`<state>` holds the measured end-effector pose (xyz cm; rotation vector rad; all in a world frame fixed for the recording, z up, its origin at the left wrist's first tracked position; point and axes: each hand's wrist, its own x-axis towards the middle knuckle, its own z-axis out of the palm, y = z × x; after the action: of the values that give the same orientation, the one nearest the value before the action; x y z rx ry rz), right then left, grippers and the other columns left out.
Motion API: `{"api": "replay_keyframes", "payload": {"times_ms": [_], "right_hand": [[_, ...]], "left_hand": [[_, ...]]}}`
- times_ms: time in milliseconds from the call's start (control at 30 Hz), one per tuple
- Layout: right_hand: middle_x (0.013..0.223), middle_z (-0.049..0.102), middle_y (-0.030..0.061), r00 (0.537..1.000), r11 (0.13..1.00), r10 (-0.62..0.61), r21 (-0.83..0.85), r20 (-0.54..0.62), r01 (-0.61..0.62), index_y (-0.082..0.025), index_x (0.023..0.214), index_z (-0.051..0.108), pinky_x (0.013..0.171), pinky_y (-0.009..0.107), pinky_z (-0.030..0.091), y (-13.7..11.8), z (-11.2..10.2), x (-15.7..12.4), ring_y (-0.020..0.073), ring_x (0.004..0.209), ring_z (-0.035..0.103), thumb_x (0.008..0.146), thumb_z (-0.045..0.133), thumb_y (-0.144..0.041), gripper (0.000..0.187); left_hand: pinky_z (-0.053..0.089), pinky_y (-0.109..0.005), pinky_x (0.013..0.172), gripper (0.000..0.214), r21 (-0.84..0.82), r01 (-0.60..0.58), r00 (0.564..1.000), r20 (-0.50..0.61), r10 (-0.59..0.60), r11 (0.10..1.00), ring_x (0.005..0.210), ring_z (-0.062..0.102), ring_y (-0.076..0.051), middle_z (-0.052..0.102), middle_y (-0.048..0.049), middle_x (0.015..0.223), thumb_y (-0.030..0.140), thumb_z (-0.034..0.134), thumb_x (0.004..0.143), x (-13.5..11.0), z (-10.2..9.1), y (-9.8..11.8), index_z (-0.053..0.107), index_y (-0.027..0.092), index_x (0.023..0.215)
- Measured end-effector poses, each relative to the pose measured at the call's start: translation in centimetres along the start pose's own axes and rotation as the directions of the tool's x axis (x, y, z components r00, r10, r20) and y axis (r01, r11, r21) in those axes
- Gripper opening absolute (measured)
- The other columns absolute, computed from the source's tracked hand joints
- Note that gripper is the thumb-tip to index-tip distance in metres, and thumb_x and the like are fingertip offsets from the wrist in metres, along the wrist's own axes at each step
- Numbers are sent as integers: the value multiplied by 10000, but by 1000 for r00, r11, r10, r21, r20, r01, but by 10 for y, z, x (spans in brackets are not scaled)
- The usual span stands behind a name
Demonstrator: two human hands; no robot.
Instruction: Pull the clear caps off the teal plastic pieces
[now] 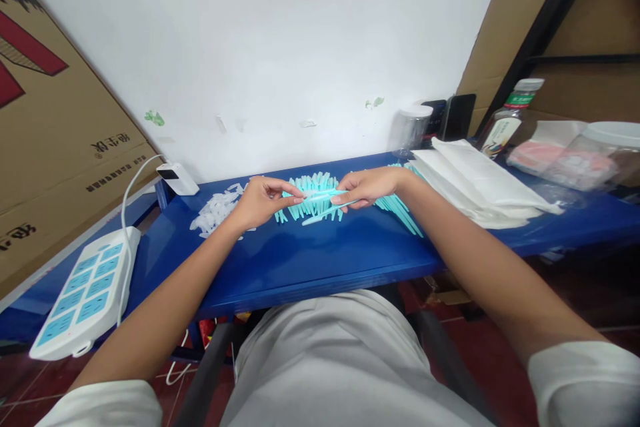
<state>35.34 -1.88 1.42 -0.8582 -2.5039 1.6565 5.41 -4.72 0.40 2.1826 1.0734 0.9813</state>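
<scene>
My right hand [357, 188] is closed around slim turquoise eyebrow razors [320, 216], one of which slants down to the left. The tip of another points at my left hand [270, 200], whose thumb and forefinger pinch a small translucent cap [307, 195] at that tip. Whether the cap is fully over the tip is too small to tell. Behind the hands lies a row of turquoise razors [313, 183]. More turquoise handles [403, 210] lie under and beyond my right wrist. A heap of loose translucent caps [215, 212] is spread left of my left hand.
The blue table [320, 260] stands against a white wall. White bags [480, 180] are stacked at right, near a clear jar [413, 130], phones [457, 117] and a bottle [513, 117]. A power strip [90, 293] and white charger [179, 178] are at left, beside a cardboard box [60, 120].
</scene>
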Motion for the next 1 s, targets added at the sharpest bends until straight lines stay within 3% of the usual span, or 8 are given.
{"api": "replay_keyframes", "payload": {"times_ms": [133, 433, 600, 767, 1000], "right_hand": [[531, 424, -70, 1000, 1000, 15, -1, 0, -15, -125, 883, 667, 457, 207, 289, 0, 2, 1, 68, 475, 324, 946, 626, -652, 532], [527, 411, -76, 999, 999, 29, 31, 36, -30, -121, 895, 662, 446, 205, 268, -1, 3, 2, 63, 466, 314, 948, 625, -652, 534], [532, 413, -76, 996, 998, 45, 49, 76, -49, -117, 904, 656, 437, 206, 255, -1, 7, 5, 62, 467, 300, 948, 624, -654, 540], [555, 404, -78, 993, 997, 42, 59, 112, -48, -110, 914, 643, 440, 202, 244, -3, 11, 8, 59, 479, 312, 953, 609, -662, 555], [565, 383, -84, 985, 994, 24, 102, 173, -42, -115, 919, 632, 434, 194, 233, -1, 16, 13, 56, 474, 297, 951, 609, -663, 550]], "left_hand": [[208, -277, 497, 309, -2, 7, 999, 34, -7, 1000, 491, 297, -95, 456, 34, 488, 462, 850, 782, 1, 0, -2, 855, 178, 905], [240, -270, 499, 302, 26, -13, 996, 86, 11, 1000, 499, 324, -95, 549, 10, 526, 459, 844, 797, 1, -1, -4, 855, 180, 910], [417, -257, 580, 261, -20, -43, 984, 173, 46, 999, 650, 604, -144, 783, -89, 851, 419, 783, 871, 1, 1, -3, 845, 179, 953], [524, -265, 708, 271, -117, -39, 966, 248, 67, 992, 851, 730, -203, 799, -113, 955, 409, 762, 895, 1, 3, 0, 808, 157, 985], [471, -223, 590, 407, -198, 80, 960, 278, -23, 977, 703, 699, -162, 796, -110, 877, 416, 835, 828, -1, 7, -1, 730, 126, 1093]]}}
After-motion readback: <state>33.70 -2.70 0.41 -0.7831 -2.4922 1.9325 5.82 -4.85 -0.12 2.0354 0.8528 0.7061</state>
